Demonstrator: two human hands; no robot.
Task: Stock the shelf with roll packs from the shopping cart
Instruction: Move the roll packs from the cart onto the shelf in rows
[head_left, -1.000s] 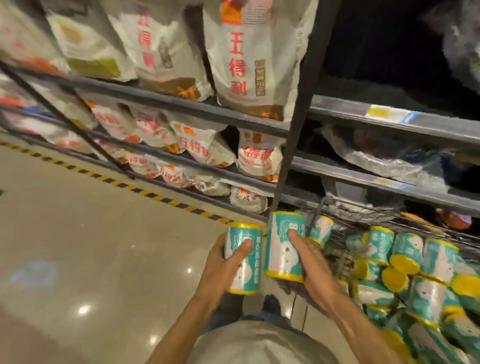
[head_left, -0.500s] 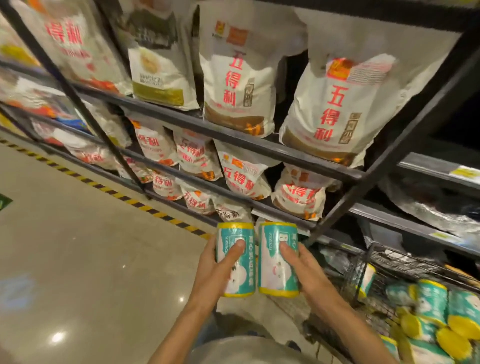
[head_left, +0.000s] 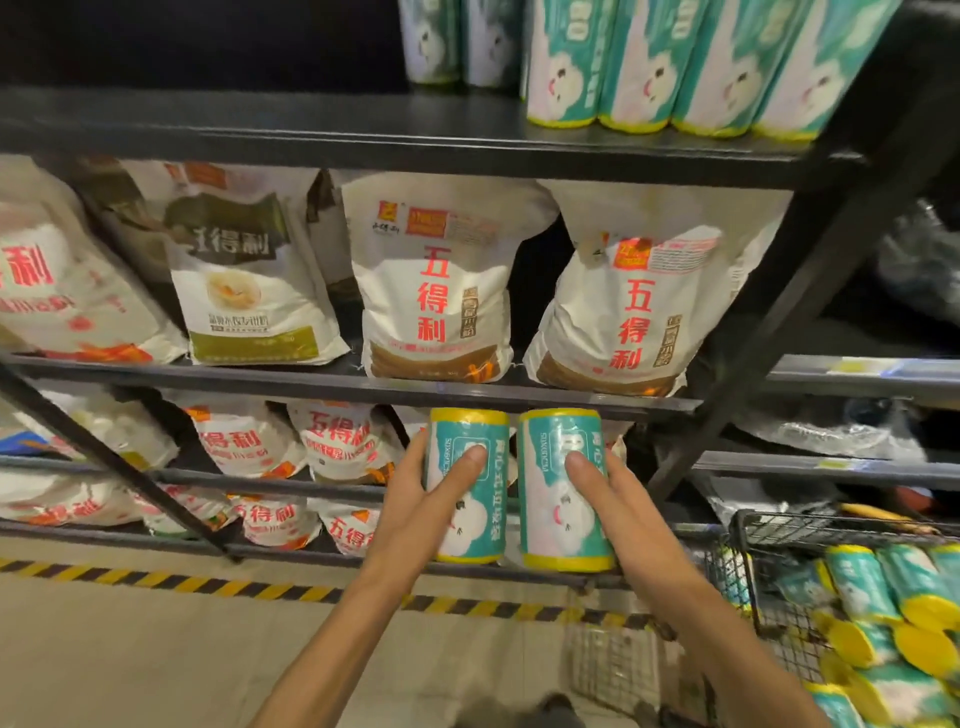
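left hand: wrapped round one roll pack, thumb on the front label, fingers behind it; pack upright.
right hand: grips a second roll pack the same way, thumb on front; pack upright, just beside the left one, small gap between.
held packs: teal wrap with yellow ends, raised in front of the lower shelves, level with the small flour bags.
top shelf: dark board at the top of the view; a row of matching roll packs stands at its right end, a few more further back to the left of them; bare board to the left.
middle shelf: big white flour bags with red print, standing side by side.
shopping cart: wire basket at near right, many more roll packs lying in it.
floor: pale, with a yellow-black stripe along the foot of the shelf.
step: carrying two packs from cart to shelf; both held, neither placed yet.
progress: judged partway, since some packs are up and plenty remain in the cart.
next move: likely lift both packs well up to the top shelf and set them upright on the bare board left of the standing row.
needs: clear the shelf's front edge, keep packs vertical, set down flat on the yellow end.
risk: nudging the standing row; tall packs may tip if released tilted.
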